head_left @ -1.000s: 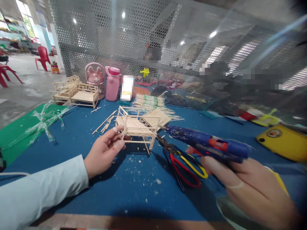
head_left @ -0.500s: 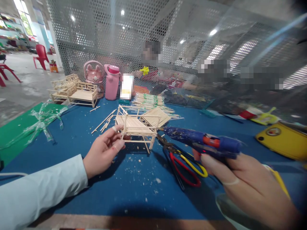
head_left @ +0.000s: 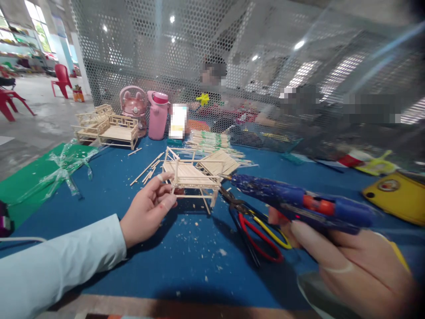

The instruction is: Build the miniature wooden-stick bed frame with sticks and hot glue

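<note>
Between the thumb and fingers of my left hand (head_left: pixel 151 215) is the near left corner of a small wooden stick frame (head_left: pixel 194 175), tilted above the blue table. My right hand (head_left: pixel 348 254) is closed round a blue glue gun (head_left: pixel 285 195), whose tip meets or nearly meets the frame's right corner. Beneath the gun, pliers and scissors-like tools with red and yellow handles (head_left: pixel 262 241) lie on the table. A flat stick panel (head_left: pixel 221 162) rests just behind the frame.
Behind stand a finished-looking stick model (head_left: pixel 116 128), a pink bottle (head_left: pixel 157 116) and a lit phone (head_left: pixel 178 120). Stick bundles (head_left: pixel 209 140) lie near a perforated screen (head_left: pixel 139 44). A yellow pouch (head_left: pixel 396 195) is at right, clear plastic (head_left: pixel 64 166) at left. A person sits beyond the screen.
The whole view has shifted slightly, so most things appear a little farther right. The glue gun looks larger and closer, its tip still by the frame's right corner.
</note>
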{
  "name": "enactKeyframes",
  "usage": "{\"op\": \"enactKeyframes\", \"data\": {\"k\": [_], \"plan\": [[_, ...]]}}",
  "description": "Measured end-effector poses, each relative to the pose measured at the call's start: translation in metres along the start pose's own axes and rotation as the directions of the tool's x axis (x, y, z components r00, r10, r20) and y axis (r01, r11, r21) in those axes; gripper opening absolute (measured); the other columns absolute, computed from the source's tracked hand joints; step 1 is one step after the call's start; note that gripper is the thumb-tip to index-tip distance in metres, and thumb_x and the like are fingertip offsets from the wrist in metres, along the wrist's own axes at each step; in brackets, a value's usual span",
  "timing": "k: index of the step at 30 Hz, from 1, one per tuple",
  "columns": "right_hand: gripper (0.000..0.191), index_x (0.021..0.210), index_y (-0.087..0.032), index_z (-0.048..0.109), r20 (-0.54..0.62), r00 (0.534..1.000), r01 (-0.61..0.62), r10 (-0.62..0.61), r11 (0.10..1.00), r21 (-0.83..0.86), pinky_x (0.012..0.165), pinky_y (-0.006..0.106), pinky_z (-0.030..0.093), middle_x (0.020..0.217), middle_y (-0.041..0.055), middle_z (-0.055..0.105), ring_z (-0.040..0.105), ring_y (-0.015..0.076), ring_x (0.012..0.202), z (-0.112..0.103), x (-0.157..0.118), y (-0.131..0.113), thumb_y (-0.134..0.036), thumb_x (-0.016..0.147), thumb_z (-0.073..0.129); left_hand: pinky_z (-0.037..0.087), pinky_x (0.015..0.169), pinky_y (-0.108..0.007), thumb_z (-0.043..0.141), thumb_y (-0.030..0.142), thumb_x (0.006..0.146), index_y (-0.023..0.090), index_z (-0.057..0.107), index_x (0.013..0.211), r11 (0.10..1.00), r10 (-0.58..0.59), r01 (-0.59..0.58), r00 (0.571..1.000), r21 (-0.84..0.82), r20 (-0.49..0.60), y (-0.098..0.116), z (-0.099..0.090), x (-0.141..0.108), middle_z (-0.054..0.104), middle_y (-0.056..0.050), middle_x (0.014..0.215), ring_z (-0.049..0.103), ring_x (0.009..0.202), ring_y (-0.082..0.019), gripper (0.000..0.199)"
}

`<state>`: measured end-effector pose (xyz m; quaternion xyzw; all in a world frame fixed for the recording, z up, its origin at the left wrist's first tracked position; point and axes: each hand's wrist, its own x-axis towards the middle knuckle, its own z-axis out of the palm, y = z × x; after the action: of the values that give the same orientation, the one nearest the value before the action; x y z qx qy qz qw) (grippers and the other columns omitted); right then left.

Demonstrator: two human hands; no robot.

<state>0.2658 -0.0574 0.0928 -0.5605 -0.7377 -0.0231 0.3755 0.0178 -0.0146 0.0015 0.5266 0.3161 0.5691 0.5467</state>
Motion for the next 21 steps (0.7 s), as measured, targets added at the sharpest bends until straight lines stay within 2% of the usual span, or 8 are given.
{"op": "enactKeyframes", "data": {"k": [3,5,9,15,21], "plan": [[0.022,0.079,-0.036,0.072,0.052,0.989,0.127,-0.138,0.978,0.167,0.061,0.033,0.061,0.072,-0.0032,0.074,0.071,0.0244,0.07,0.012,0.001,-0.005,-0.046,0.08,0.053,0.051,0.071,-0.025,0.064,0.022,0.077,0.019,0.042,0.118,1.0,-0.006,0.005,1.0,-0.023,-0.031,0.0,0.001,0.001,0.06,-0.004,0.093,0.059,0.076,-0.01,0.047],[0.022,0.093,-0.038,0.071,0.089,0.976,0.176,-0.197,0.964,0.2,0.068,0.033,0.06,0.085,-0.0046,0.075,0.072,0.0232,0.075,0.022,0.003,-0.007,-0.043,0.083,0.053,0.051,0.071,-0.024,0.065,0.022,0.076,0.02,0.041,0.118,0.999,-0.01,0.009,0.999,-0.034,-0.042,-0.001,0.002,0.001,0.057,-0.002,0.093,0.058,0.073,-0.009,0.048],[0.029,0.112,-0.037,0.064,0.135,0.951,0.246,-0.277,0.946,0.212,0.074,0.029,0.059,0.098,-0.004,0.074,0.071,0.0207,0.083,0.039,0.005,-0.011,-0.038,0.086,0.051,0.05,0.071,-0.023,0.065,0.021,0.077,0.021,0.041,0.118,0.999,0.0,-0.001,0.999,-0.036,-0.036,-0.003,0.001,0.002,0.055,-0.001,0.09,0.057,0.072,-0.008,0.048],[0.027,0.112,-0.035,0.062,0.123,0.932,0.314,-0.342,0.928,0.201,0.078,0.027,0.056,0.097,-0.0034,0.073,0.069,0.0186,0.086,0.046,0.008,-0.016,-0.035,0.089,0.048,0.048,0.072,-0.024,0.063,0.022,0.079,0.02,0.041,0.119,1.0,0.003,-0.003,1.0,-0.022,-0.019,-0.005,0.0,0.002,0.054,-0.001,0.091,0.055,0.071,-0.008,0.046],[0.028,0.111,-0.032,0.063,0.144,0.933,0.292,-0.33,0.928,0.233,0.076,0.029,0.057,0.093,-0.002,0.072,0.069,0.0196,0.079,0.047,0.011,-0.017,-0.035,0.089,0.046,0.048,0.073,-0.025,0.062,0.022,0.079,0.02,0.04,0.119,1.0,-0.005,0.005,1.0,-0.027,-0.011,-0.003,0.001,0.002,0.053,-0.001,0.09,0.055,0.072,-0.008,0.046]]}}
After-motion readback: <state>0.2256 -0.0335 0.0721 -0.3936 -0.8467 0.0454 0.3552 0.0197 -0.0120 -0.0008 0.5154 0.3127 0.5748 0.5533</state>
